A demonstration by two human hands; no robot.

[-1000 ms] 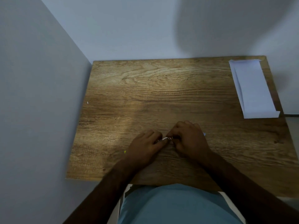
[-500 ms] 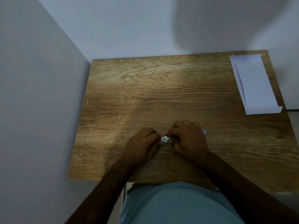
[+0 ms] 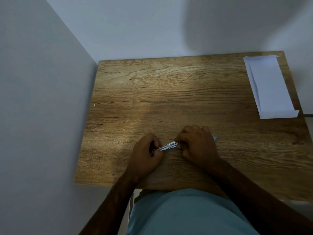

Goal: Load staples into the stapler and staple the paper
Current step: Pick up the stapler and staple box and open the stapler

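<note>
The stapler (image 3: 167,147) sits low over the near-centre of the wooden table (image 3: 169,92), held between our two hands. Only its bright metal middle section shows in the gap between them; both of its ends are covered. We cannot tell from this view whether the staple channel is open or whether any staples are in it.

Our left hand (image 3: 146,154) is curled around the left end of the stapler, with the fingers folded in toward the palm and a small dark part showing at the fingertips. Our right hand (image 3: 198,146) is closed over the right end, knuckles up, with the thumb and forefinger pinching at the metal. Both hands rest on or just above the tabletop.

A small pale blue corner (image 3: 214,137) protrudes from behind the right hand; it is too small to identify.

The folded white paper (image 3: 269,85) lies flat at the far right corner of the table, well apart from the hands. Pale walls (image 3: 42,99) border the table on the left and far sides.
</note>
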